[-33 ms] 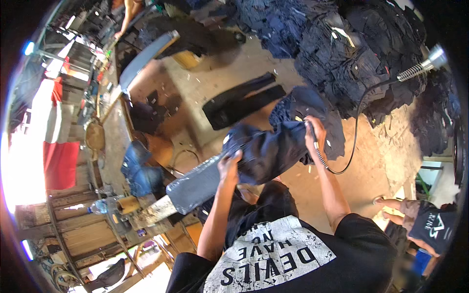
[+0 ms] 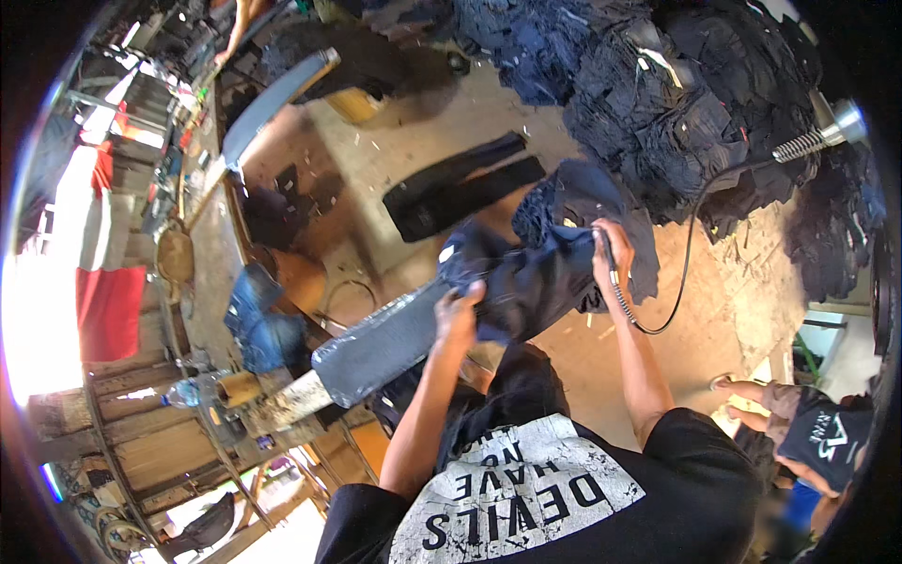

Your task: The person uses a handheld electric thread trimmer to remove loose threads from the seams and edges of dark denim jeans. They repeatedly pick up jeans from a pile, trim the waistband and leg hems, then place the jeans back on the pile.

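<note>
A pair of dark navy jeans [image 2: 540, 287] is drawn over the far end of a long padded board [image 2: 381, 352] wrapped in shiny film. My left hand [image 2: 458, 318] is closed on the cloth at the edge where the jeans meet the board. Farther right, my right hand [image 2: 613, 258] wraps round the slim handpiece [image 2: 613, 273] of a flexible-shaft rotary tool, held at the jeans. Its tip is hidden by my fingers and the cloth. From its spring sleeve a black flexible shaft [image 2: 691, 244] loops up to a metal fitting [image 2: 846, 124] at the right.
Black trousers [image 2: 460, 188] lie on the floor ahead. Large heaps of dark garments [image 2: 648, 103] fill the far right. Blue jeans [image 2: 263, 324] hang at the left, near another narrow board [image 2: 272, 113]. A person in a dark sleeveless top [image 2: 827, 437] is at the lower right.
My left hand has shifted slightly right and up with the edge of the jeans, so more of the padded board shows. The right hand keeps its grip on the handpiece.
</note>
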Tool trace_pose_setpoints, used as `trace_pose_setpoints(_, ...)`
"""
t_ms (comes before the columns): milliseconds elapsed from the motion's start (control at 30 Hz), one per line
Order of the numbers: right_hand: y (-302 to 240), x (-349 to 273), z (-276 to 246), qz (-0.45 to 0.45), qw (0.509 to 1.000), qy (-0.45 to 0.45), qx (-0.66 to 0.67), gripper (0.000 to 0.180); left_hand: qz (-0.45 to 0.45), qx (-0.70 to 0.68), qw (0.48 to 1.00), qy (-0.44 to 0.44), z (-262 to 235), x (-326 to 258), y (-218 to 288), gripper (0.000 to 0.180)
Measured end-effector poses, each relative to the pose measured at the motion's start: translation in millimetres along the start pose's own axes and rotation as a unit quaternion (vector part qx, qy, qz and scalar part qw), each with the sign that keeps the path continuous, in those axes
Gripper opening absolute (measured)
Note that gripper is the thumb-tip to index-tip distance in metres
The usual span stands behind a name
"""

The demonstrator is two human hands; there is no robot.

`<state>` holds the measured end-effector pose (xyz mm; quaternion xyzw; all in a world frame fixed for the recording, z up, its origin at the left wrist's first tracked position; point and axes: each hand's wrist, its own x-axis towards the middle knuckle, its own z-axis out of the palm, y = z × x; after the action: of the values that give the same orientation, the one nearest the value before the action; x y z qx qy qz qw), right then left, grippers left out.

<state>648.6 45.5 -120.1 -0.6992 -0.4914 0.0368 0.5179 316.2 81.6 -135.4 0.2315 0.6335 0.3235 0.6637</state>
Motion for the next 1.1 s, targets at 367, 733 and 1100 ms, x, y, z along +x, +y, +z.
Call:
trace_pose_setpoints(367,-26.6,-119.4,3.5,0.008,0.963,-0.268,0.029,0.02,0.194,0.268,0.93,0.158,-95.3,-19.7,-124.3,0.042)
trace_pose_setpoints(733,-93.9,-242.5,33.8,0.034,0.882,-0.469,0.036,0.027,0.235,0.404,0.85,0.245,-273.6,-119.4,-298.0,0.022)
trace_pose_setpoints(1100,-195.0,-277.7,47.4,-0.027,0.863,-0.505,-0.007,0.02,0.19,0.342,0.843,0.37,-516.6,-147.2,-339.2,0.047)
